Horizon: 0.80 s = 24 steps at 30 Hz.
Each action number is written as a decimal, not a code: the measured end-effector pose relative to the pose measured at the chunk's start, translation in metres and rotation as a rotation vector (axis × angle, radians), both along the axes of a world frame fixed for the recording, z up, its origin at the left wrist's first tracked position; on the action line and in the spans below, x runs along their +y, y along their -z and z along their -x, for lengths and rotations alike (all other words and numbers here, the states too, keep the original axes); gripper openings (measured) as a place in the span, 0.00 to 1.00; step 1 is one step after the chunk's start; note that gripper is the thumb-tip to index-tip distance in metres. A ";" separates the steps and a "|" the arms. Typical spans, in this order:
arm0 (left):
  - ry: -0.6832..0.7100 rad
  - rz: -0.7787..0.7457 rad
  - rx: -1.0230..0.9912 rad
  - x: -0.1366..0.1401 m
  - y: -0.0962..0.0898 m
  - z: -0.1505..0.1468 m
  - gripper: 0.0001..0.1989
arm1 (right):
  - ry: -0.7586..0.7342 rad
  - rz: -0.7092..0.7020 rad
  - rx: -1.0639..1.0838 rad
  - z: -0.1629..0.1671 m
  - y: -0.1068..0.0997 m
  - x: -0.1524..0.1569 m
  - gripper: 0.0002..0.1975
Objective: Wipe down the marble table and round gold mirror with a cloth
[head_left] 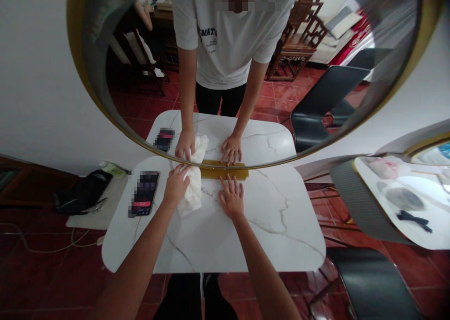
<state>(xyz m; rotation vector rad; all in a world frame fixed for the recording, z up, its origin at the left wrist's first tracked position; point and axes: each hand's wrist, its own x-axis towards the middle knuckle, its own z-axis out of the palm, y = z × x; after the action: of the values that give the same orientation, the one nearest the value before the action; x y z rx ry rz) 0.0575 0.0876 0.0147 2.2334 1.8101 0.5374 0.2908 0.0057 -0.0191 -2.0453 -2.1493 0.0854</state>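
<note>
My left hand grips a crumpled white cloth that lies on the white marble table, close to the gold base of a large round mirror. My right hand rests flat on the tabletop with fingers spread, just in front of that base and to the right of the cloth. The mirror shows the reflection of both hands, the cloth and a person in a white T-shirt.
A phone lies on the table left of my left hand. A black chair stands at the lower right, a second white table at the right. A black bag sits on the floor at left.
</note>
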 end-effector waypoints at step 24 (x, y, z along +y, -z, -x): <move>0.032 0.012 0.127 -0.013 -0.010 -0.011 0.25 | -0.002 0.017 0.015 -0.002 -0.003 -0.001 0.31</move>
<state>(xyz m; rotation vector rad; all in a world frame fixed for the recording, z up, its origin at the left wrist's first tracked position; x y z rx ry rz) 0.0689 0.0745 0.0248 2.3326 1.8270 0.3856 0.2931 0.0050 -0.0157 -2.0452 -2.1489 0.1191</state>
